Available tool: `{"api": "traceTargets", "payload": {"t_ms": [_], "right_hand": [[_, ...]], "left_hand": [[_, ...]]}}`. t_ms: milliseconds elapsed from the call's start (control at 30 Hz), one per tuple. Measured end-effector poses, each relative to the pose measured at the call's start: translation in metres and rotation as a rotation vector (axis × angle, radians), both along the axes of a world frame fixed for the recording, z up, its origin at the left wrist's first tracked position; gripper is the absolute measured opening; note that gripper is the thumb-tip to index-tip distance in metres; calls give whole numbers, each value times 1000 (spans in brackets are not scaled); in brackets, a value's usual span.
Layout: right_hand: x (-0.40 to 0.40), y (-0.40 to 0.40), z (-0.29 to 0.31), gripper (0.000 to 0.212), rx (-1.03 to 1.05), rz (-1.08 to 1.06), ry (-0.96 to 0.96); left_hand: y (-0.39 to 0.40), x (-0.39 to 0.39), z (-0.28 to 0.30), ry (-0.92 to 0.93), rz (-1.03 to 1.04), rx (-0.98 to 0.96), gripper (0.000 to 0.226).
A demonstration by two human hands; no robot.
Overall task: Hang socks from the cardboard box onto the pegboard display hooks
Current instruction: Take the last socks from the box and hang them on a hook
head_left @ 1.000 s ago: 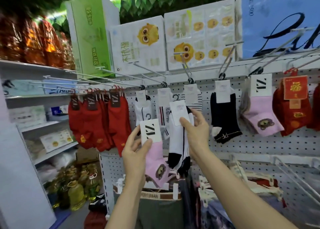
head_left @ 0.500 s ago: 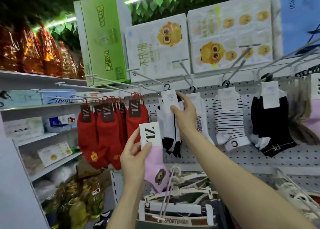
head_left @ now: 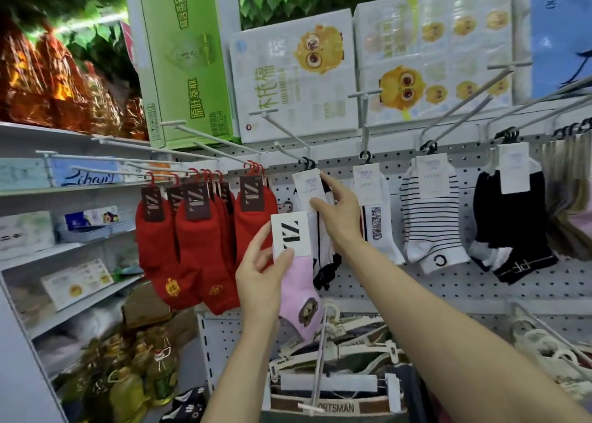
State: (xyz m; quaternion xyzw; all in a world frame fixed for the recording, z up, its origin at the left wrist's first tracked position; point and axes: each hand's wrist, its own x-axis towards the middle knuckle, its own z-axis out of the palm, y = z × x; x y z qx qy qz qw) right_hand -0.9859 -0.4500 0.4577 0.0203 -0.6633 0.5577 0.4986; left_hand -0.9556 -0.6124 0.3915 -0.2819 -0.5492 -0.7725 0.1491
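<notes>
Two hands work at the display. Nearest, left hand [head_left: 261, 278] pinches pink sock [head_left: 299, 297] by its card. Beyond, right hand [head_left: 336, 211] grips white sock [head_left: 323, 246] hanging from hook [head_left: 288, 140] on pegboard [head_left: 448, 288], beside red socks [head_left: 192, 246].

Both forearms bare, no sleeves; left hand [head_left: 260, 273], right hand [head_left: 336, 212] ungloved.
</notes>
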Motion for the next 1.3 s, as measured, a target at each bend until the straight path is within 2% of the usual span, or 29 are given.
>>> {"api": "traceTargets", "payload": {"t_ms": [100, 200, 333, 567, 833, 1033, 1300], "right_hand": [[10, -1, -4, 48, -32, -28, 28], [40, -5, -14, 30, -27, -94, 68], [89, -5, -42, 16, -70, -6, 90], [165, 28, -59, 20, -131, -46, 112], [248, 107, -64, 18, -133, -166, 92], [305, 170, -60, 18, -143, -232, 91], [343, 242, -49, 26, -181, -255, 80]], "left_hand": [[6, 0, 1, -1, -29, 11, 56], [15, 2, 1, 17, -48, 7, 56], [36, 15, 0, 48, -100, -2, 55], [103, 73, -3, 59, -227, -21, 54], [181, 161, -3, 81, -318, -17, 52], [240, 202, 1, 212, -169, -141, 48], [283, 238, 71, 500, -12, -176, 40]]}}
